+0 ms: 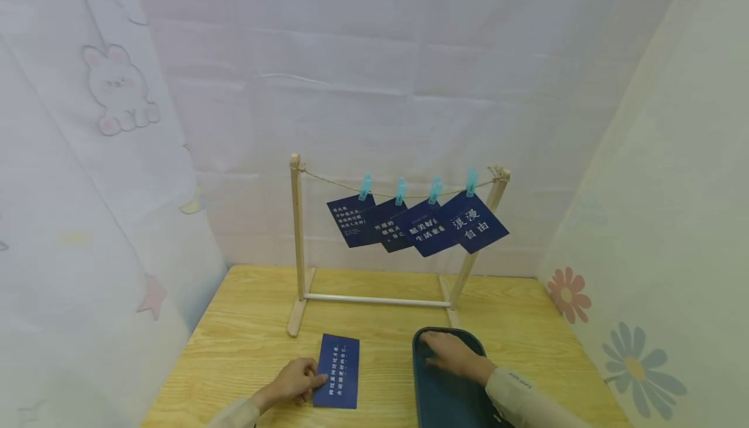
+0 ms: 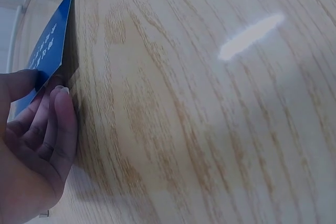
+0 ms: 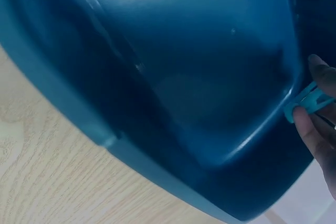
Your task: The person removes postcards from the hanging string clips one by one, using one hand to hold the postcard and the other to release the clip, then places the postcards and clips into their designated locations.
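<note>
A dark blue card with white writing is pinched at its left edge by my left hand. In the left wrist view the thumb lies on top of the card and the fingers are underneath, with the card tilted up from the table. My right hand reaches into the dark teal tray, near its far end. The right wrist view shows that hand pinching a light blue clothespin between thumb and finger, inside the tray.
Behind the hands stands a wooden rack with a string between its posts. Several blue cards hang from the string by light blue clothespins, overlapping each other. White printed cloth encloses the wooden table.
</note>
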Available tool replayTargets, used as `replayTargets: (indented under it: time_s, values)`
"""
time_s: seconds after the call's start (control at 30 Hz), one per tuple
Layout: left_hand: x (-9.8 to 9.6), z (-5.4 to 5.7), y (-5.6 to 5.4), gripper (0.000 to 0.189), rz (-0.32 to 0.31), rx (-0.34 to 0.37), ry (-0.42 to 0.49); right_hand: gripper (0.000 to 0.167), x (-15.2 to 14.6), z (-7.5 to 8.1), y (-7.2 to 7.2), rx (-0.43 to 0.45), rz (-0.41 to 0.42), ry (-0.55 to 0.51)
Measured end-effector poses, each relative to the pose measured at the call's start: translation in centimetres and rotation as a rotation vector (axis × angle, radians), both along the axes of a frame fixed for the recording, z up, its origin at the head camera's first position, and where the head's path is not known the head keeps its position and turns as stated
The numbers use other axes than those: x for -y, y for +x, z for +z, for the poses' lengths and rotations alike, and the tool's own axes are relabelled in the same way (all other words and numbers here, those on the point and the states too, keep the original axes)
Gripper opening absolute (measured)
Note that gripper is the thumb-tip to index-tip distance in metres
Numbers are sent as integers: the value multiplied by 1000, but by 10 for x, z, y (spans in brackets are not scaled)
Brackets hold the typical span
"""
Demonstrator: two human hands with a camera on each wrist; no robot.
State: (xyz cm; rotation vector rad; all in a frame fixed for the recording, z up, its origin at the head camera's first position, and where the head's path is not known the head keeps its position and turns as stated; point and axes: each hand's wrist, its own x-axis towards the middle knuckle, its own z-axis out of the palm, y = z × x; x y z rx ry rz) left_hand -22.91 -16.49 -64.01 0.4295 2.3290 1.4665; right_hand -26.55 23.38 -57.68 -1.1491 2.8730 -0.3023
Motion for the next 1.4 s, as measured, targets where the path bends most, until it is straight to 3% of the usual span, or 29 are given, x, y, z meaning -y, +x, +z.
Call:
replayTargets:
  time_s: [0.17, 0.37, 0.63, 1.1, 1.4]
  values:
    - [0, 0, 0, 24, 2, -12, -20, 31, -1, -4, 0, -33, 32, 80]
    - [-1, 0, 0, 26, -11, -51, -22, 33, -4, -7, -1, -72, 37, 106]
    - [-1, -2, -1, 27, -7, -53, -19, 33, -5, -12, -5, -97, 54, 122]
    - [0, 0, 3, 31, -39, -45, -37, 35, -2, -20, -3, -121, -81, 225]
    - [1, -4, 0, 32, -62, -58, -64, 36, 2, -20, 0, -126, -102, 253]
